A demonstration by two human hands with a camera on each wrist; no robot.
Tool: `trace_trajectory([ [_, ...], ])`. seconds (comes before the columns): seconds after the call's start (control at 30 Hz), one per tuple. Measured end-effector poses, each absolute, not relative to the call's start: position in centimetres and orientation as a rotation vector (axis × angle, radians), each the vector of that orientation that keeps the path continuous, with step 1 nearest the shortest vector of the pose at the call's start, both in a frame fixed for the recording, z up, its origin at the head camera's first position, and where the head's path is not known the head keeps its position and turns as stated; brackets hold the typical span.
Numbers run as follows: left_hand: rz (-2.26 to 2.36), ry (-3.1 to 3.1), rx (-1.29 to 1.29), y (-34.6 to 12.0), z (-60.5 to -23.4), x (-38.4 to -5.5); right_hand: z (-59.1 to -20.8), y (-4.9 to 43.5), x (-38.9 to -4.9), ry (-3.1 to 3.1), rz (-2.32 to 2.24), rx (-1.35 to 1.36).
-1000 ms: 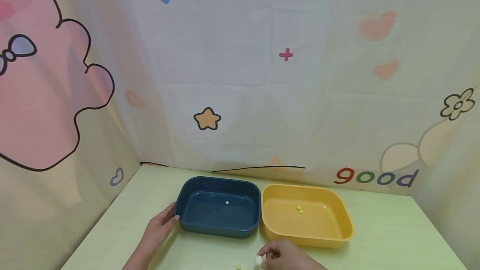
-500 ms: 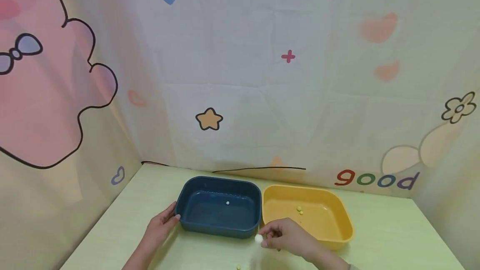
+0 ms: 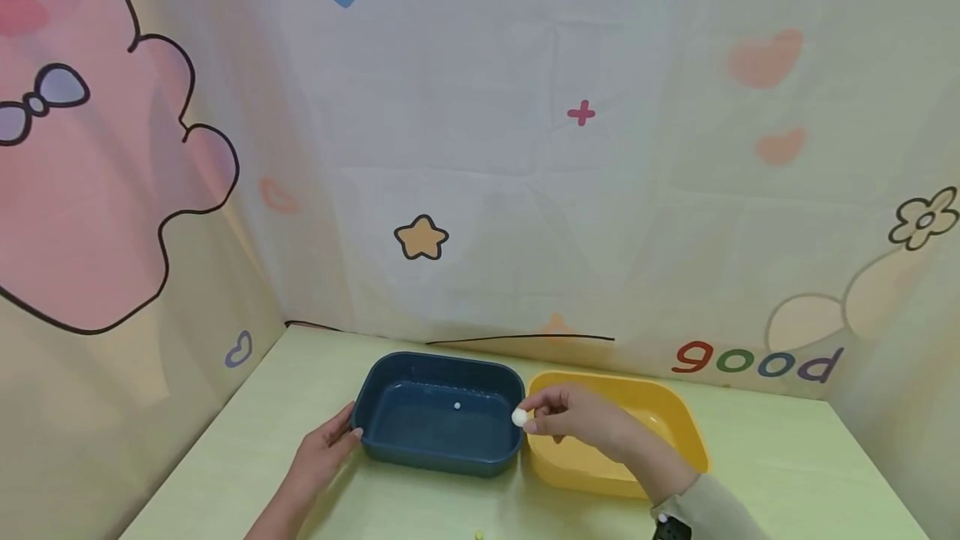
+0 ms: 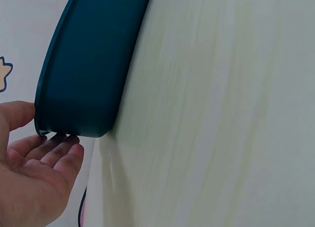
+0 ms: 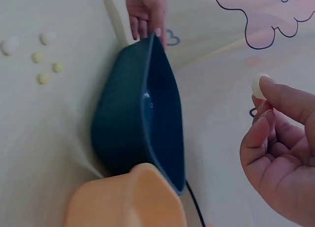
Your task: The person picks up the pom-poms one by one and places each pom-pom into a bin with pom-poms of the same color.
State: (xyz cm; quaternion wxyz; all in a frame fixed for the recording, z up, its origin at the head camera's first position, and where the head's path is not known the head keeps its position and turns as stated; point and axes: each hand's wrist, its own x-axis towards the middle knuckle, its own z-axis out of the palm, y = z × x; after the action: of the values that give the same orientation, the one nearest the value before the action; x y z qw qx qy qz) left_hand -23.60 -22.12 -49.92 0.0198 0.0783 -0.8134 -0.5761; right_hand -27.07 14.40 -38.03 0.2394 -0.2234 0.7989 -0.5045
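Observation:
My right hand [image 3: 573, 419] pinches a white ball [image 3: 519, 417] between thumb and fingertips, above where the two bins meet. The same white ball [image 5: 258, 86] shows in the right wrist view, its lower side partly behind fingers. My left hand [image 3: 324, 450] holds the left end of a dark blue bin [image 3: 431, 458]. In the left wrist view, the thumb [image 4: 18, 113] lies at the rim and the fingers touch the end wall. Inside the blue bin is one small white ball [image 3: 457, 406]. Beside it stands a yellow bin [image 3: 592, 480], partly hidden behind my right hand and forearm.
On the table at the front lies a small yellow ball [image 3: 479, 535]. The right wrist view shows several balls there, among them a white ball [image 5: 47, 37] and a yellow ball [image 5: 58, 67]. A printed cloth [image 3: 487, 107] hangs behind the table.
My right hand has lifted the white ball from the table's front edge and carried it forward to the bins. My left hand has stayed on the blue bin.

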Motion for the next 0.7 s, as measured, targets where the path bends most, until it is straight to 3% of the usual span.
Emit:
trace_trajectory([
  [0.37,-1.783,-2.514,0.212,-21.9,-49.9,-23.5,-35.3,13.0,-30.8,2.267,-1.216,-0.688],
  [0.7,-1.761,-2.519,0.199,-22.1,-50.0,-23.7,-35.0,11.1,-34.1,2.256,-1.115,-0.638],
])
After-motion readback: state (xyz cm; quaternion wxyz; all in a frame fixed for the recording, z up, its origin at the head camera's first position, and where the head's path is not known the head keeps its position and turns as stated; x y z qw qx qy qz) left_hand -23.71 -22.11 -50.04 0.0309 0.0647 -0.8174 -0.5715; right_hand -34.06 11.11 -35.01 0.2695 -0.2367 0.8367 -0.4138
